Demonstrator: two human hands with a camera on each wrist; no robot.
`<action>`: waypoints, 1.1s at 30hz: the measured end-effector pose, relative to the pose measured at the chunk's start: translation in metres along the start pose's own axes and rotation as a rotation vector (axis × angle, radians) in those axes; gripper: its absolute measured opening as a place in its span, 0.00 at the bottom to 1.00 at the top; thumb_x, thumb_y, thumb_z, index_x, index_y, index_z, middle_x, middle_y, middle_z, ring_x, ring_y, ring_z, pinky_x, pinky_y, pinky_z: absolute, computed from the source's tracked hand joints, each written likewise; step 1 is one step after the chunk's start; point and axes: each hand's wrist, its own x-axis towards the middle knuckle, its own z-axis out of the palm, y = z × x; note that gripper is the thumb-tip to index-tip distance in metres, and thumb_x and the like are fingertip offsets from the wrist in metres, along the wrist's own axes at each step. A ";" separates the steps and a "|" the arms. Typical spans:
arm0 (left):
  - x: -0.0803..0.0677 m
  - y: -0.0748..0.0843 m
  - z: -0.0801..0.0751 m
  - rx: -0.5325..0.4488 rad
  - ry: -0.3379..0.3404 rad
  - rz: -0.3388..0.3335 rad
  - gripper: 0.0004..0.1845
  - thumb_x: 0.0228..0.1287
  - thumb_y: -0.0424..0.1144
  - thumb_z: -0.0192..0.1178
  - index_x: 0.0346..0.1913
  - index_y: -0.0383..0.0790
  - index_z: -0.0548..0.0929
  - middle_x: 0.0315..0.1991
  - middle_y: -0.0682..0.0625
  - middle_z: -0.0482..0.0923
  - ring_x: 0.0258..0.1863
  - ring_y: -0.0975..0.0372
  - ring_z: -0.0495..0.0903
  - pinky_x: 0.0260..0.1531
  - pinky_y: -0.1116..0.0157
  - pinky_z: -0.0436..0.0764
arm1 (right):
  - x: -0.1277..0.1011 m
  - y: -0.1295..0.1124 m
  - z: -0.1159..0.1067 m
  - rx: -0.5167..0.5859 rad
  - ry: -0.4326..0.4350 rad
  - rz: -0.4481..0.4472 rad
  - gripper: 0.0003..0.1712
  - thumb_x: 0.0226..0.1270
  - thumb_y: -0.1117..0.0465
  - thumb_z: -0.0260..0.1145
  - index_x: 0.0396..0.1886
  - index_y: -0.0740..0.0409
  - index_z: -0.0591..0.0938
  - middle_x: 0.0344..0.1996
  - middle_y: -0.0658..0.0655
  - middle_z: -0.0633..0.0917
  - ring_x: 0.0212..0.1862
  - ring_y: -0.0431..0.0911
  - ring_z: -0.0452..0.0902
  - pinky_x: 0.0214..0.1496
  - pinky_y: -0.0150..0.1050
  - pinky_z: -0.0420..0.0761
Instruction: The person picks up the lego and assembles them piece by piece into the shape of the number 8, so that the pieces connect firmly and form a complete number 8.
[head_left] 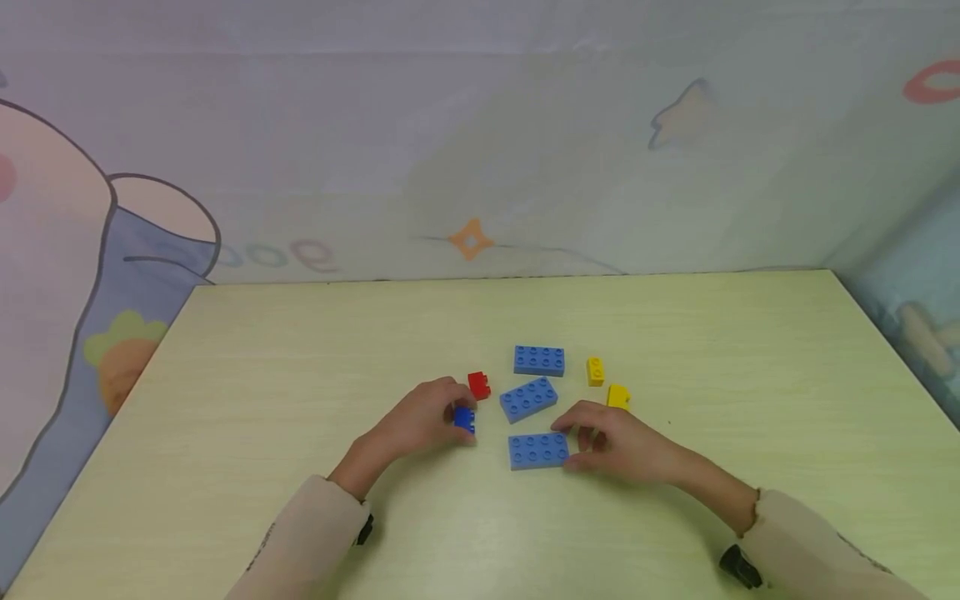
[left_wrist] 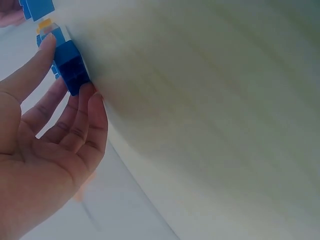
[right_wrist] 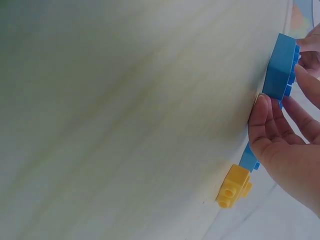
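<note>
A small dark blue brick [head_left: 464, 419] stands on its side on the table, studs facing right. My left hand [head_left: 423, 421] pinches it between thumb and fingers; the left wrist view shows the hollow underside of this blue brick [left_wrist: 74, 67]. My right hand [head_left: 626, 442] holds the right end of the nearest light blue eight-stud brick [head_left: 538, 451], thumb on the near corner and a fingertip on the far one. That light blue brick [right_wrist: 280, 67] lies flat, studs up. Between the hands a short gap separates the two bricks.
Beyond the held brick lie a slanted light blue brick [head_left: 528, 399] and another light blue brick [head_left: 539, 361]. A red brick [head_left: 478, 386] sits just past the left fingers. Right of centre are a yellow brick [head_left: 595, 372] and a second yellow one [head_left: 618, 396] near the right knuckles.
</note>
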 end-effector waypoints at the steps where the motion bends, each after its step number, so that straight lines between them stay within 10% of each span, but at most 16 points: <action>1: 0.000 0.000 0.000 0.003 0.000 -0.002 0.18 0.47 0.36 0.70 0.43 0.36 0.80 0.32 0.52 0.73 0.32 0.60 0.71 0.36 0.66 0.73 | 0.000 0.000 0.000 -0.002 0.001 0.001 0.18 0.56 0.62 0.68 0.47 0.62 0.77 0.34 0.51 0.76 0.35 0.46 0.71 0.35 0.32 0.74; 13: -0.002 0.001 -0.001 -0.005 0.019 -0.001 0.16 0.49 0.35 0.69 0.41 0.35 0.80 0.32 0.52 0.74 0.34 0.59 0.72 0.37 0.66 0.74 | 0.001 0.002 0.002 -0.029 0.004 0.002 0.17 0.56 0.63 0.68 0.46 0.60 0.78 0.32 0.50 0.77 0.34 0.42 0.71 0.35 0.31 0.73; 33: -0.009 0.031 0.016 -0.355 -0.022 0.056 0.15 0.52 0.32 0.66 0.43 0.36 0.76 0.43 0.47 0.77 0.46 0.55 0.79 0.44 0.63 0.76 | 0.000 0.001 0.001 -0.053 0.008 -0.008 0.16 0.57 0.60 0.67 0.45 0.61 0.78 0.31 0.49 0.76 0.32 0.41 0.69 0.33 0.31 0.73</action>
